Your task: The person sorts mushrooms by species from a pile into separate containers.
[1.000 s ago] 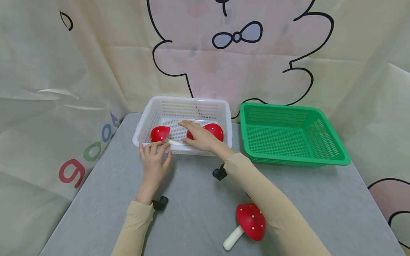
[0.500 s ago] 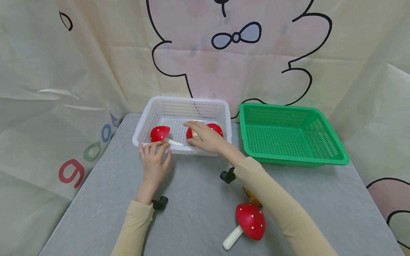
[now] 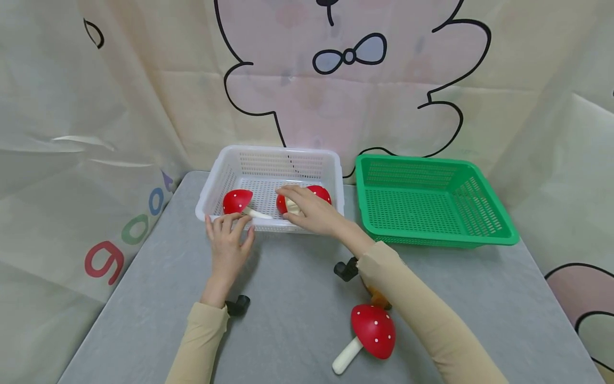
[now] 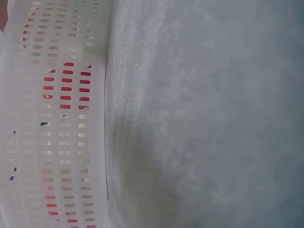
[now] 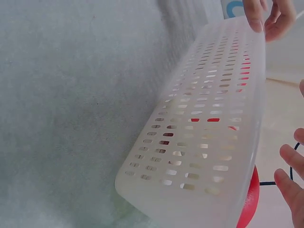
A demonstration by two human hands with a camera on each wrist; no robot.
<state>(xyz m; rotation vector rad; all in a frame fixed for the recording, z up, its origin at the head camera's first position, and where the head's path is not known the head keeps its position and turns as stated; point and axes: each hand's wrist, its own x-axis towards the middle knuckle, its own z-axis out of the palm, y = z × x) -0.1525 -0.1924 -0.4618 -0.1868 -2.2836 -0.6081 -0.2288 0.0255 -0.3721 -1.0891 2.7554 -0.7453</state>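
In the head view, a white basket holds a red-capped toy mushroom with white dots at its left, its pale stem pointing right. At the right lie more red, white-dotted caps and a pale part, partly covered by my right hand. That hand hovers over the basket's front right with its fingers extended, apart from the rim in the right wrist view. My left hand holds the front rim at the left, fingers over it and thumb outside. Through the slots of the basket, red shows.
A green basket stands right of the white one. Another toy mushroom lies on the grey table near the front, beside a brown object mostly hidden by the right sleeve. A printed curtain hangs behind.
My right hand has shifted slightly right and back toward me, uncovering more of the pale part in the basket and some of the brown object. My left hand stays at the rim.
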